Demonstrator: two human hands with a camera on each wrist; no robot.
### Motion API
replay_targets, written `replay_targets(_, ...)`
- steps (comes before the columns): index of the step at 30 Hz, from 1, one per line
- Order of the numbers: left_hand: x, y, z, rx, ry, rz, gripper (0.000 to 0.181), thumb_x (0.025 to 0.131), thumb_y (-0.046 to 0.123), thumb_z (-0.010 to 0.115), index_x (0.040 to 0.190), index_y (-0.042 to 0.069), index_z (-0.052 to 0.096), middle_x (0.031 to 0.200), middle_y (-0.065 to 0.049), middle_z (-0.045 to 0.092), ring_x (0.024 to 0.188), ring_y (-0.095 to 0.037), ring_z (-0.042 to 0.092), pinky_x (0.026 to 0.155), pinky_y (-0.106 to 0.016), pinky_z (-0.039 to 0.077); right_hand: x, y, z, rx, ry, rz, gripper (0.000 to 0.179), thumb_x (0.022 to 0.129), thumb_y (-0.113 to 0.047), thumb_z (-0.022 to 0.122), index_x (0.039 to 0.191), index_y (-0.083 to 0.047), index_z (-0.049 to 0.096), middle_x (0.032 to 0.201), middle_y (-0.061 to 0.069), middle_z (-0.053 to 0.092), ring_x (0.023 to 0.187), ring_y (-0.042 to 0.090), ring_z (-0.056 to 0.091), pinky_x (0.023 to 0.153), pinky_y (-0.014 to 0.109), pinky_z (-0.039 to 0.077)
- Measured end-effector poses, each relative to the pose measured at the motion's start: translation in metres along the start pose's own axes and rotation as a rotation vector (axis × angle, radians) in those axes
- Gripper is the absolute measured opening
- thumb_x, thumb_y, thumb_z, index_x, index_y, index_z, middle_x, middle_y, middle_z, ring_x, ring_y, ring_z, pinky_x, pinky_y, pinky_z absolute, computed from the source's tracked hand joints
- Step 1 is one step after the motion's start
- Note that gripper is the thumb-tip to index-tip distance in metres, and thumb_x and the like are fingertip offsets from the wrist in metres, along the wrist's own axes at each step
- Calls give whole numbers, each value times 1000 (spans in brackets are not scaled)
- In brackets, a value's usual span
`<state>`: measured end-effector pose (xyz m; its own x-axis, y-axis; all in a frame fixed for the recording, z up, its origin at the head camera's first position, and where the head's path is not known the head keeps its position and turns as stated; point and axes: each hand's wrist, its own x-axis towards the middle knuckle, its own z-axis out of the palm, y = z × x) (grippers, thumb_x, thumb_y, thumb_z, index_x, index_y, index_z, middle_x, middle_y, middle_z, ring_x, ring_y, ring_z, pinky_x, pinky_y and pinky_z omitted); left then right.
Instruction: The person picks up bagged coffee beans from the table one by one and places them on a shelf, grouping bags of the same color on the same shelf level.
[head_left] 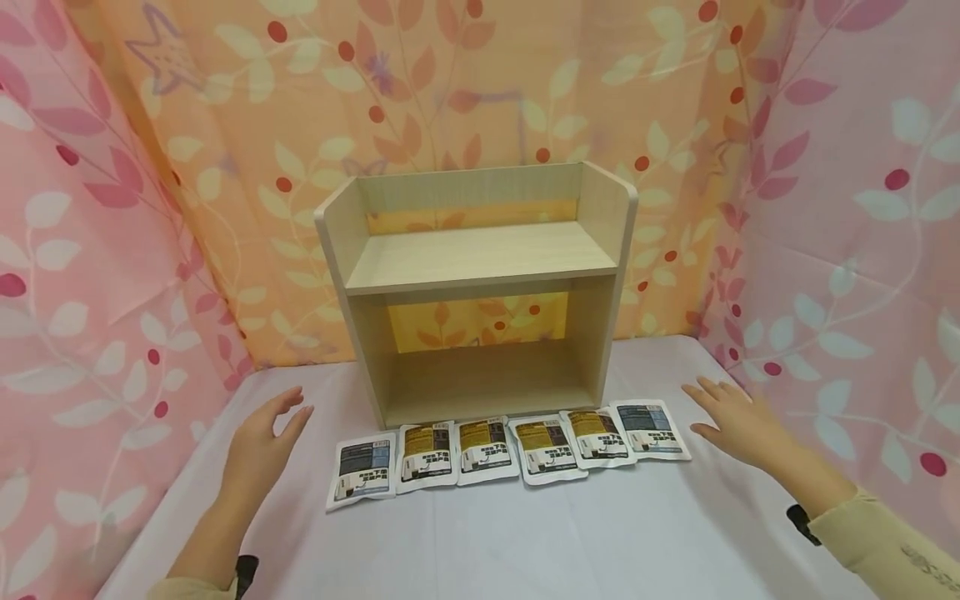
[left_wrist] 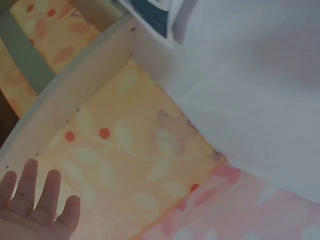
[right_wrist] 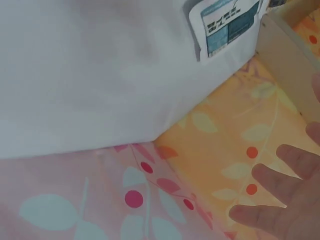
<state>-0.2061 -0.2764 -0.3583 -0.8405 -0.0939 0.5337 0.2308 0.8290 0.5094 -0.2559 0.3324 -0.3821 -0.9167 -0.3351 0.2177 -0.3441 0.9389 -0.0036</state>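
Observation:
In the head view, several flat white packets lie in a row before a small wooden shelf [head_left: 480, 254]. The leftmost packet [head_left: 363, 469] and the rightmost packet [head_left: 649, 430] have blue-grey labels; those between, such as the brown-labelled packet [head_left: 546, 450], show brown and gold. My left hand [head_left: 262, 437] hovers left of the row, fingers loosely extended, holding nothing. Beyond the row's right end, my right hand [head_left: 738, 421] is held with fingers spread, also holding nothing. The wrist views show the left fingers [left_wrist: 47, 192] and right fingers [right_wrist: 277, 180] apart from any packet.
The two-tier shelf stands at the back of a table with a white cloth [head_left: 517, 542]. Behind it hangs an orange leaf-patterned curtain [head_left: 450, 92]. Pink leaf-patterned curtains [head_left: 82, 275] close off the left and right sides.

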Motion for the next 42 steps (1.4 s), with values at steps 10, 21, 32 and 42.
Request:
replay_targets(10,30,32,-3,-174,60,-43,38,96,17,61,128,-4,57,121,-26,61,114,-43,53,93,-61,39,-16,-14,8,213,17,80,61,85,-18,72,134,8,47,135,38,42,120,57,42,90,68,38)
replay_targets(21,60,65,7,-394,76,-113,59,96,16,61,145,-6,35,146,-24,40,135,-39,35,104,-55,34,-28,-18,15,572,21,290,59,96,-25,59,137,12,38,136,41,38,118,58,43,89,65,42)
replay_targets(32,95,84,7,-523,84,-132,70,98,18,56,152,-1,16,155,-21,26,140,-36,30,113,-49,24,-36,-5,19,1110,-134,608,67,103,-34,41,146,13,18,145,36,31,117,40,55,88,53,49)
replay_targets(42,126,96,1,-585,5,-182,80,99,20,54,156,10,-1,161,-15,6,145,-33,14,114,-45,21,-43,4,27,1558,-102,709,69,104,-26,37,148,12,0,146,39,21,91,12,63,93,53,47)
